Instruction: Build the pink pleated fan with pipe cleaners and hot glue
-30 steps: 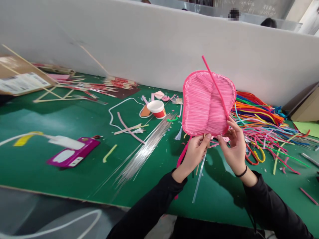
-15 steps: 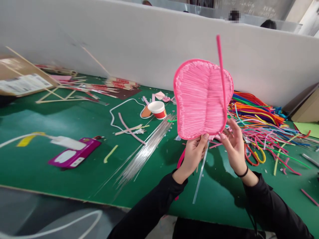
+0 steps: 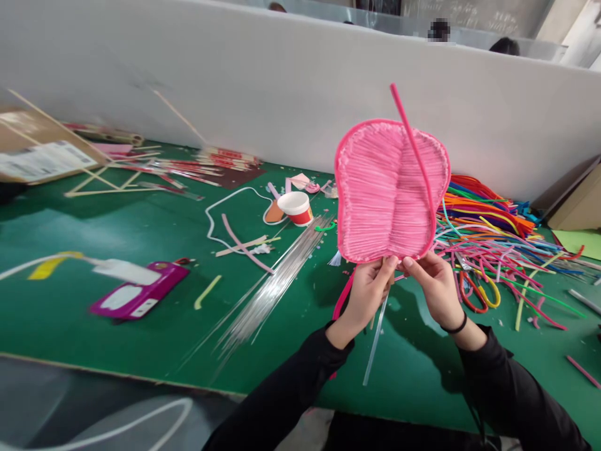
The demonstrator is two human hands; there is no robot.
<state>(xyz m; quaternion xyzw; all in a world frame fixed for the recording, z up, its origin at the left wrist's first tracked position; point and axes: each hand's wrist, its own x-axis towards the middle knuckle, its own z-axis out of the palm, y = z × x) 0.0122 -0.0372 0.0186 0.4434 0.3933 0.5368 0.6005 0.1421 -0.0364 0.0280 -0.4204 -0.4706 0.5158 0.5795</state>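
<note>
A pink pipe-cleaner fan (image 3: 369, 194) stands upright in front of me, its face lined with ridged stems and its rim edged in darker pink. My left hand (image 3: 369, 294) grips its bottom edge between thumb and fingers. Beside it, the thumb and fingers of my right hand (image 3: 434, 285) pinch the same edge, right of the middle. One loose end of a dark pink pipe cleaner (image 3: 410, 134) runs up across the right side and sticks out above the top. Below my hands is a clear glue stick (image 3: 375, 344); its upper end is hidden by my fingers.
Coloured pipe cleaners (image 3: 493, 219) pile up at right, with scissors (image 3: 469, 282) in front. Clear glue sticks (image 3: 282, 275) lie left of my hands, near a paper cup (image 3: 295, 207). Further left are a purple device (image 3: 141, 294) and a cardboard box (image 3: 42, 144). A white partition (image 3: 211, 75) stands behind.
My right hand has moved left and closed on the bottom edge. The fan has shifted slightly right and tilted, and the loose pipe-cleaner end now leans left.
</note>
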